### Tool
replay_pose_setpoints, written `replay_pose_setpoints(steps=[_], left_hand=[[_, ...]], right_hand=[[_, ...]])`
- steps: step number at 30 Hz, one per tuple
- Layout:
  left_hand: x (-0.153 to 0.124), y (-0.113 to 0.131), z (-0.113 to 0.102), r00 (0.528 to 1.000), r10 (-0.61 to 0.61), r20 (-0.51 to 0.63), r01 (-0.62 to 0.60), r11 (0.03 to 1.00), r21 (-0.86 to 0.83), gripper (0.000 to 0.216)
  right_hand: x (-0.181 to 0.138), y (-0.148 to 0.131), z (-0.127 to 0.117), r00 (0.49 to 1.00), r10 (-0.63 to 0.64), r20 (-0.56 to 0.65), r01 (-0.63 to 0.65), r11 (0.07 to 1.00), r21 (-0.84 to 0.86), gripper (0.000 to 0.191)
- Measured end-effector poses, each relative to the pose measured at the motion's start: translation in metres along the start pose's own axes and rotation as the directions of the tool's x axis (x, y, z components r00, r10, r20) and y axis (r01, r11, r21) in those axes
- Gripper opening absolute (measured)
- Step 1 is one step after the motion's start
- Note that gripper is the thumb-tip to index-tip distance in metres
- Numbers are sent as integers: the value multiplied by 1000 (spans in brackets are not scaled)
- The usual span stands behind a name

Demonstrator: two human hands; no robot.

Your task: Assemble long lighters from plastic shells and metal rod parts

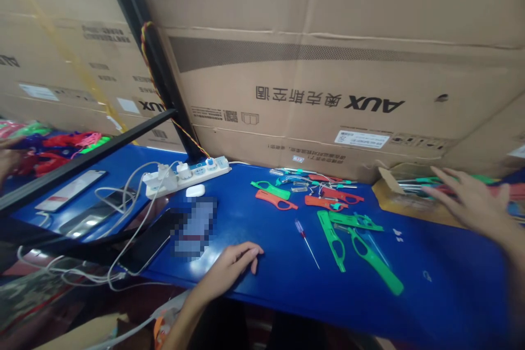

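Right hand (471,199) stretches out flat, fingers spread and released, over the tray (410,199) of parts at the desk's (410,306) far right, holding nothing. Left hand (229,268) rests on the near edge, fingers loosely curled, empty. Between them lie green handles (375,262), orange handles (276,200) and a small screwdriver (305,238). Those handles look like light, stiff plastic, probably slick; best pinched across the narrow shank, I'd say.
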State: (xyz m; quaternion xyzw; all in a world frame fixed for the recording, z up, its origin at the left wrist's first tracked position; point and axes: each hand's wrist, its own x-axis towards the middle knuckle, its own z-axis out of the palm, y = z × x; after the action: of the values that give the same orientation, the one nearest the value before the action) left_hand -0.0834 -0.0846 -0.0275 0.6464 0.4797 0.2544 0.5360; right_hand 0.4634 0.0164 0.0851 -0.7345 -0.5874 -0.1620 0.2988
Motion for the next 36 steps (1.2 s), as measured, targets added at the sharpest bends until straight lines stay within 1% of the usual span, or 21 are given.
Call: replay_pose_setpoints(steps=[1, 2, 3, 5, 6, 8, 9, 11, 13, 14, 17, 19, 21, 23, 27, 28, 29, 30, 32, 33, 36], left_hand=[[1, -1, 0, 1000, -15, 9, 15, 1000, -10, 43], [2, -3, 0, 999, -31, 22, 32, 999, -18, 43], [4, -5, 2, 999, -39, 26, 39, 999, -15, 43], [10, -10, 9, 999, 9, -48, -6, 998, 59, 40], [14, -12, 14, 988, 73, -135, -54, 989, 140, 36], [25, -11, 25, 908, 256, -332, -133, 927, 351, 27], [34, -8, 30, 875, 325, -359, -153, 889, 432, 24], [55, 4, 36, 852, 437, -289, -223, 802, 554, 22], [81, 18, 39, 844, 505, -179, -268, 688, 675, 21], [94, 23, 40, 855, 497, -146, -246, 637, 730, 20], [122, 28, 45, 872, 467, -145, -214, 632, 745, 14], [126, 22, 50, 876, 453, -168, -197, 653, 731, 13], [119, 13, 54, 876, 444, -186, -193, 679, 709, 11], [104, 10, 55, 873, 448, -194, -209, 702, 680, 12], [69, 32, 43, 836, 493, -242, -262, 744, 614, 16], [60, 40, 38, 816, 503, -284, -275, 770, 576, 17], [53, 48, 34, 775, 490, -400, -310, 846, 434, 20], [46, 54, 30, 733, 436, -523, -338, 899, 277, 23], [36, 55, 25, 656, 306, -690, -417, 909, 6, 26], [33, 51, 24, 657, 240, -715, -433, 896, -97, 28], [30, 24, 25, 721, 49, -692, -356, 882, -308, 37]], right_hand=[[-26, -10, 3, 998, -46, 31, 46, 999, 6, 75], [-56, -23, 7, 997, -82, 16, 81, 995, 60, 84], [-90, -39, 11, 993, -120, 7, 117, 979, 168, 87], [-160, -79, 19, 997, -75, -4, 72, 940, 334, 69], [-193, -100, 24, 999, -42, 22, 31, 922, 385, 55], [-249, -139, 31, 996, -3, 92, -40, 884, 466, 37], [-269, -155, 34, 993, 11, 118, -68, 870, 488, 32], [-291, -176, 38, 988, -4, 156, -77, 854, 515, 28], [-294, -183, 41, 973, -104, 206, -22, 847, 531, 28], [-291, -183, 43, 956, -183, 230, 33, 845, 533, 29], [-278, -179, 49, 863, -402, 307, 209, 836, 508, 31], [-273, -180, 53, 831, -431, 352, 247, 853, 460, 34], [-273, -183, 57, 846, -393, 362, 238, 884, 403, 40], [-276, -186, 60, 879, -341, 334, 214, 907, 364, 45], [-280, -188, 62, 927, -275, 254, 175, 918, 355, 47], [-281, -187, 62, 931, -271, 246, 172, 918, 358, 47], [-280, -187, 62, 931, -273, 244, 173, 916, 362, 48], [-280, -186, 62, 929, -277, 245, 177, 915, 363, 47], [-279, -186, 63, 925, -288, 247, 188, 914, 360, 45], [-278, -186, 63, 924, -293, 247, 194, 913, 358, 44], [-280, -189, 61, 920, -296, 257, 191, 911, 365, 46]])
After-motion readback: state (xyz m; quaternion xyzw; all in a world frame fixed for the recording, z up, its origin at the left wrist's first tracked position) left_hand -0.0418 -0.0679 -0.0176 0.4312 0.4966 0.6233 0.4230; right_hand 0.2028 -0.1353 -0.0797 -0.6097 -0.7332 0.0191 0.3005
